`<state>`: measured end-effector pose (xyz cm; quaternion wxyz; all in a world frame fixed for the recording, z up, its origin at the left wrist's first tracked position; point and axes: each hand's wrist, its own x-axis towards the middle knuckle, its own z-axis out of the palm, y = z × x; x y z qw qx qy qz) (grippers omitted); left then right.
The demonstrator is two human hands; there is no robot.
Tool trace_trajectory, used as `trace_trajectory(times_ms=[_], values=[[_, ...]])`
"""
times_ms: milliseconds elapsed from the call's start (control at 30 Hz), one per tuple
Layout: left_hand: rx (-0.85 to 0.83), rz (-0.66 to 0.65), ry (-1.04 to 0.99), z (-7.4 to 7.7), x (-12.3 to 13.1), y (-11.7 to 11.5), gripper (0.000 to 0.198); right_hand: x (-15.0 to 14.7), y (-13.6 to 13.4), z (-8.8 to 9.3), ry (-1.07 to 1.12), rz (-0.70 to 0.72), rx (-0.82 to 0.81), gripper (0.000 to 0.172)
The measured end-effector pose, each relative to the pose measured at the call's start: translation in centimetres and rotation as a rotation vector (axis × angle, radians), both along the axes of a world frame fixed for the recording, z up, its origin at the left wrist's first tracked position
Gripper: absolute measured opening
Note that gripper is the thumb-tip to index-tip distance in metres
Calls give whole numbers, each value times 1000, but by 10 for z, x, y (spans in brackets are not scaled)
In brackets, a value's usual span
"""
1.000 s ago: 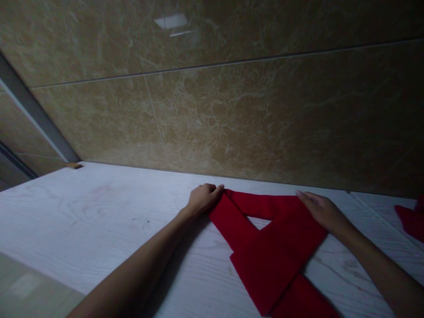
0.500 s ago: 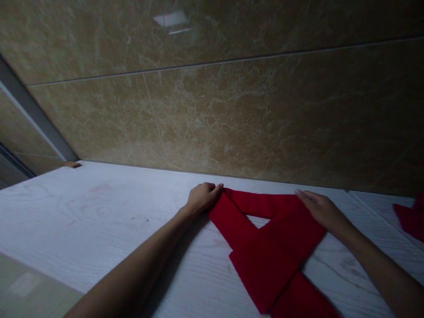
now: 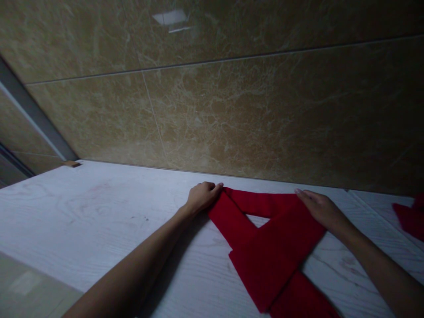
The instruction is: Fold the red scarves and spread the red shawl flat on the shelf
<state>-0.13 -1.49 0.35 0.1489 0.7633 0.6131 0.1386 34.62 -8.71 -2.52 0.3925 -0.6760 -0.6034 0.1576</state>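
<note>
A red scarf [image 3: 274,247] lies on the white wood-grain table, its two ends crossed over each other below a flat band along the far side. A small gap of tabletop shows inside the loop. My left hand [image 3: 203,195] pinches the far left fold, thumb on top and fingers curled under. At the far right fold, my right hand [image 3: 316,205] grips the cloth between thumb and fingers. The lower end of the scarf runs out of view at the bottom edge.
A marbled tan tile wall [image 3: 212,119] rises behind the table [image 3: 99,212]. More red cloth [image 3: 409,221] lies at the right edge. A small brown block [image 3: 72,163] sits at the table's far left corner, by a grey metal post [image 3: 39,115].
</note>
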Motion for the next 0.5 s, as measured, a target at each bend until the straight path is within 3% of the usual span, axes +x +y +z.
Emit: trace_trajectory(times_ms=[500], values=[[2,1,-12,-3,-1,2,62,3,2,-6,43,-4,20,50]])
